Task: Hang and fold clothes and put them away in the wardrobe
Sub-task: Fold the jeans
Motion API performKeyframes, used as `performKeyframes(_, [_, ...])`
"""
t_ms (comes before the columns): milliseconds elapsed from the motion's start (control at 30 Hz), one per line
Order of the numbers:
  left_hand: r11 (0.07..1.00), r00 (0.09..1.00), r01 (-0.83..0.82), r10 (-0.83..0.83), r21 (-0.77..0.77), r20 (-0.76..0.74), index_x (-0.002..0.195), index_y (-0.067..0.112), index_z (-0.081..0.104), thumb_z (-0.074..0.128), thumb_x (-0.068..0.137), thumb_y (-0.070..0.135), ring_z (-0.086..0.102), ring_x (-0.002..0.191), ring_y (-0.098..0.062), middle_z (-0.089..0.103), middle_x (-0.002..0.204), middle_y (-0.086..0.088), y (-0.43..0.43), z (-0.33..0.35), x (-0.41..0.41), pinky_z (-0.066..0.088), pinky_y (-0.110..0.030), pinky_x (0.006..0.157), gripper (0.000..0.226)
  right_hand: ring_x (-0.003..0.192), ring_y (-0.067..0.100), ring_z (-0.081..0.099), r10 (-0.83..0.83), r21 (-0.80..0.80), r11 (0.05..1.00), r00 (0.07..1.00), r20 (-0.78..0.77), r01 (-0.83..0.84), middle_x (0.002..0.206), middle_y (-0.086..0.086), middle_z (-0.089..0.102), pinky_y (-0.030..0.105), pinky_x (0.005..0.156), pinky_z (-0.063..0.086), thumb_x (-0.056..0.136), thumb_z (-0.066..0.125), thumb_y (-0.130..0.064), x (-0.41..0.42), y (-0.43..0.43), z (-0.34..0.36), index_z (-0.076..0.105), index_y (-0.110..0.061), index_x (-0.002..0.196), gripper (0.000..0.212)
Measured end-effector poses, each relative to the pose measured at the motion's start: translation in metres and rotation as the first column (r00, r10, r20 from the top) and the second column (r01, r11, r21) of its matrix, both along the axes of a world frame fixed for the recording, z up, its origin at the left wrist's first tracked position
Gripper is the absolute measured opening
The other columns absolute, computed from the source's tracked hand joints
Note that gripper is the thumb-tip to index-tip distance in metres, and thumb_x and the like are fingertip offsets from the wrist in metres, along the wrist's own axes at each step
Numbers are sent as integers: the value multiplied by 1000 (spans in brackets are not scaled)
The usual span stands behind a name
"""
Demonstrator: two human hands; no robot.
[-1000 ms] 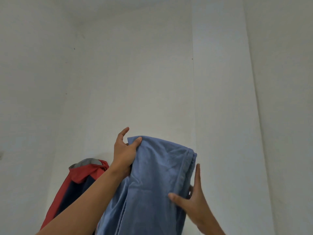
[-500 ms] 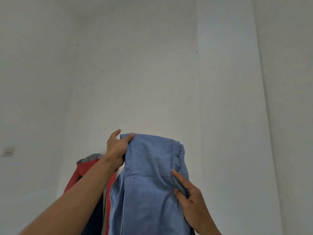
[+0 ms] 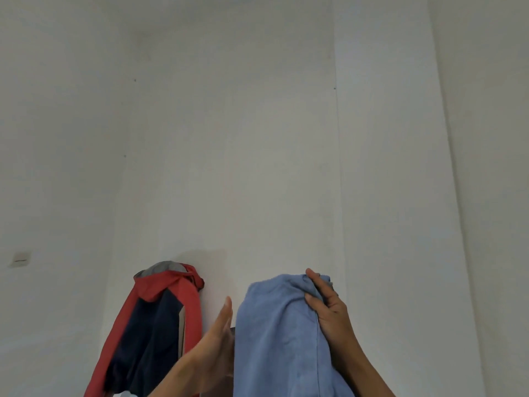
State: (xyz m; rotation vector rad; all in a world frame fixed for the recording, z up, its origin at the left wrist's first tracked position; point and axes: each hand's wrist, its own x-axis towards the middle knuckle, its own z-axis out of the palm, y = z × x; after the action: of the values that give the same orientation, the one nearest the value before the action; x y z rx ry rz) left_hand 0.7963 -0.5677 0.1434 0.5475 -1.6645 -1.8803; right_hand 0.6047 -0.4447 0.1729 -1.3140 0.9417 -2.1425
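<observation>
Currently: two garments, two hands and one wall plate in view. My right hand (image 3: pixel 326 308) is at the top right corner of the blue garment (image 3: pixel 274 339), with fingers and thumb curled into a bunch of its fabric, gripping it. The cloth hangs from that grip down to the bottom edge of the view, in front of the white wall (image 3: pixel 229 138), with one seam running down its right side. My left hand (image 3: pixel 216 342) is flat, fingers straight and together, pointing up and holding nothing. It sits just beside the garment's left edge, and I cannot tell whether it touches the cloth. The second garment is a red and navy jacket (image 3: pixel 160 325) with a grey-lined hood, hanging against the wall to the left of my left hand, apart from the blue garment. What it hangs from is hidden. One small pale switch plate (image 3: pixel 20 259) sits on the left-hand wall, well apart from both garments.
</observation>
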Motion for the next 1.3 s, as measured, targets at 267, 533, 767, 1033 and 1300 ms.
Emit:
performKeyframes(267, [971, 999, -15, 23, 240, -31, 114, 10, 75, 48, 67, 89, 57, 126, -32, 63, 133, -12, 13, -15, -14, 35, -50, 115, 96, 81, -4, 68, 26, 48, 999, 999, -32, -25, 113, -2, 62, 10, 68, 53, 91, 51, 5, -10, 5, 11, 52, -14, 131, 44])
performKeyframes(533, [972, 999, -34, 39, 233, -17, 102, 1, 75, 74, 64, 69, 64, 114, -39, 73, 111, -19, 12, 1, -7, 48, -51, 102, 78, 94, 6, 67, -90, 226, 967, 986, -137, 120, 119, -6, 63, 16, 69, 53, 99, 56, -9, -32, 24, 21, 60, -28, 129, 37])
performKeyframes(767, [931, 937, -347, 341, -112, -75, 158, 23, 15, 96, 54, 32, 61, 103, -22, 49, 145, -11, 17, 19, -14, 53, -36, 80, 132, 112, 10, 60, -105, 341, 929, 985, -134, 145, 125, -10, 62, 25, 84, 52, 102, 52, -18, -34, 20, 16, 64, -32, 126, 30])
performKeyframes(1033, [922, 945, -297, 247, -248, -213, 152, 33, 33, 90, 67, 29, 56, 118, -20, 50, 143, -7, 16, 28, -16, 49, -30, 87, 103, 108, 17, 66, -86, 388, 918, 996, -14, 85, 119, -5, 69, 32, 85, 56, 98, 57, -37, -32, 22, 22, 71, -28, 119, 26])
performKeyframes(1300, [819, 859, -487, 385, -304, -338, 144, 35, 44, 89, 71, 10, 56, 113, -5, 56, 132, 5, 22, 17, -17, 50, -21, 85, 90, 89, 22, 65, -322, 370, 883, 946, 30, 289, 104, 10, 70, 34, 72, 56, 90, 69, -11, -43, 26, 24, 68, -19, 109, 21])
